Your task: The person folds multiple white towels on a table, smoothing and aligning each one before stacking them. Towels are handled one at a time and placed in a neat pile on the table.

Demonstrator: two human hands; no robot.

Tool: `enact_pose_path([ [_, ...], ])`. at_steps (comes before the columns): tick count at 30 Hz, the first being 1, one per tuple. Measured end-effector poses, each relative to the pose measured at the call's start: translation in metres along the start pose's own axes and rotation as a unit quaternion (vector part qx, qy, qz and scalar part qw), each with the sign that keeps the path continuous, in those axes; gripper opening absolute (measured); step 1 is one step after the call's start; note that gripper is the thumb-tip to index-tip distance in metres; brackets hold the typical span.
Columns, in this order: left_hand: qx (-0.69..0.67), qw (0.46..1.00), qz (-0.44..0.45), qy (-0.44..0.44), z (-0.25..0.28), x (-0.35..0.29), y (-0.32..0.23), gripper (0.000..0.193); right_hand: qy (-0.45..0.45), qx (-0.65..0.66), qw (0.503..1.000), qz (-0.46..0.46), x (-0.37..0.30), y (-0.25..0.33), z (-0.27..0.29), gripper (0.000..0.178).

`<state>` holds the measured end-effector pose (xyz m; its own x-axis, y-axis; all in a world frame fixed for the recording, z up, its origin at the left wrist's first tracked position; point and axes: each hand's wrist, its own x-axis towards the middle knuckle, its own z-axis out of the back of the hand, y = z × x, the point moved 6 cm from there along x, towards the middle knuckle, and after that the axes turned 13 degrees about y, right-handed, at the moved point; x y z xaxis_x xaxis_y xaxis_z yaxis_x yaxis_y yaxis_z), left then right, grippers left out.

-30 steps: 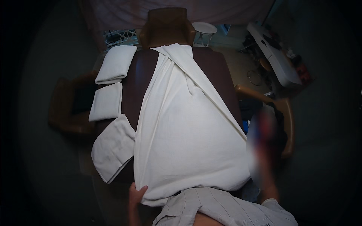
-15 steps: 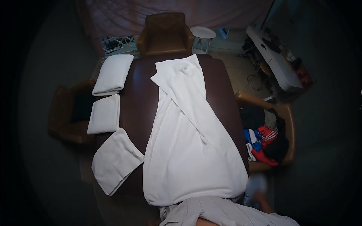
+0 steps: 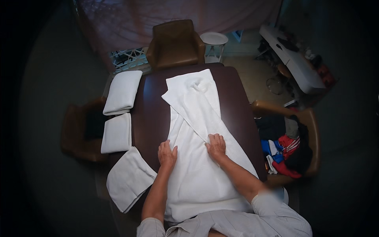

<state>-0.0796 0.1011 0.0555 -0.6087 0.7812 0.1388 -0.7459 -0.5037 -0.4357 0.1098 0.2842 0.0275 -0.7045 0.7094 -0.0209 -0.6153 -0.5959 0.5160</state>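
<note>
A large white towel [image 3: 189,185] lies lengthwise over the dark brown table, its near end against my shirt. A diagonal fold crosses its middle, and the far end is bunched and uneven. At the towel's left edge, my left hand [image 3: 167,154] has its fingers curled on the cloth, the thumb on top. My right hand [image 3: 216,147] grips the towel at the lower end of the diagonal fold, fingers bent into the fabric. The fingertips of both hands are partly hidden.
Three folded white towels [image 3: 123,93] line the table's [image 3: 152,102] left edge, the nearest one askew and overhanging. A brown armchair [image 3: 173,47] and a round white side table [image 3: 214,38] stand beyond. Clothes [image 3: 290,146] fill the right-hand armchair [image 3: 314,138]. Another armchair [image 3: 75,134] stands left.
Both my hands have come into view from the lower edge and taken hold of the large towel near its middle. The whole view has shifted slightly.
</note>
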Motion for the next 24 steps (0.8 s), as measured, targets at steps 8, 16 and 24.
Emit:
enact_pose_path([
  [8, -0.106, 0.991, 0.042, 0.076, -0.055, 0.033, 0.046, 0.014, -0.033, 0.234, 0.968, -0.080, 0.036, -0.070, 0.005, 0.015],
  [16, -0.064, 0.986, 0.114, 0.101, 0.003, -0.040, 0.119, 0.012, -0.212, 0.319, 0.886, -0.263, -0.049, -0.235, 0.072, 0.015],
  [24, 0.087, 0.953, 0.169, 0.237, 0.034, -0.088, 0.111, 0.015, -0.166, -0.020, 0.961, -0.221, -0.100, -0.202, 0.108, 0.043],
])
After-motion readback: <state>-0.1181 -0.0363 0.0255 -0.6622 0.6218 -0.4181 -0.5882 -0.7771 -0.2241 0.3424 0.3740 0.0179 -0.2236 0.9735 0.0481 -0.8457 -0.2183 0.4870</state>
